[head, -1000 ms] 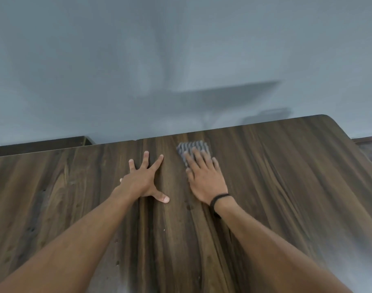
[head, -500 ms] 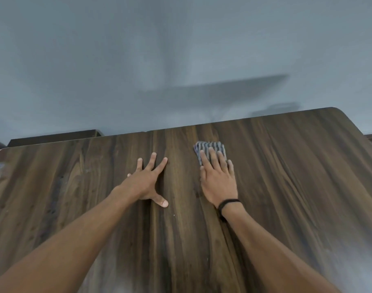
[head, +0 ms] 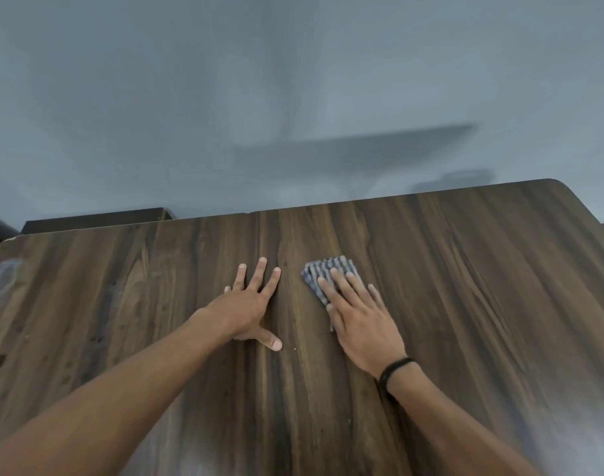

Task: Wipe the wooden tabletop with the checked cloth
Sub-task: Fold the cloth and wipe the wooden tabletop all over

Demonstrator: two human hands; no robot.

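Ideally the right hand — flat, fingers straight, pressing the cloth onto the table — should bear down evenly and sweep in long overlapping passes along the grain, while the left hand, spread flat on bare wood at its nine o'clock and holding nothing, steadies the body. The cloth is a small folded pad, grey-blue with pale checks, poking out at twelve o'clock from under the fingers, mid-table toward the far edge.
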